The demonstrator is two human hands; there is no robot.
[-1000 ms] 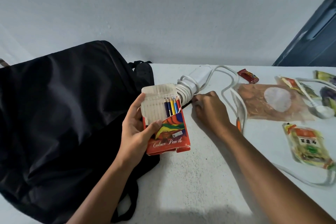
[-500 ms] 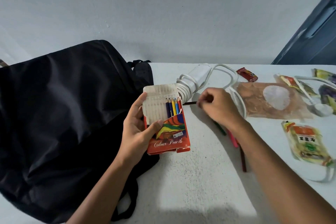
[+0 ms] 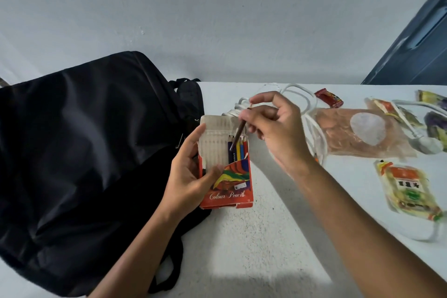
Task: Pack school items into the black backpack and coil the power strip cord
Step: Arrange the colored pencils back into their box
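Over pencil box (image 3: 226,176) — right hand (image 3: 275,128) pinches pencil (image 3: 239,132).

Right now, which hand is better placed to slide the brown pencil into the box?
The right hand: it already pinches the brown pencil, tip at the colour pencil box opening. The left hand only holds the box.

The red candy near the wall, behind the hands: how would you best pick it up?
Pinch the red candy across its narrow middle, coming straight down from above. It lies flat on the table, long and thin, with bare surface along both long sides for the fingers. The twisted wrapper ends would likely slip or tear, so grip the body instead.
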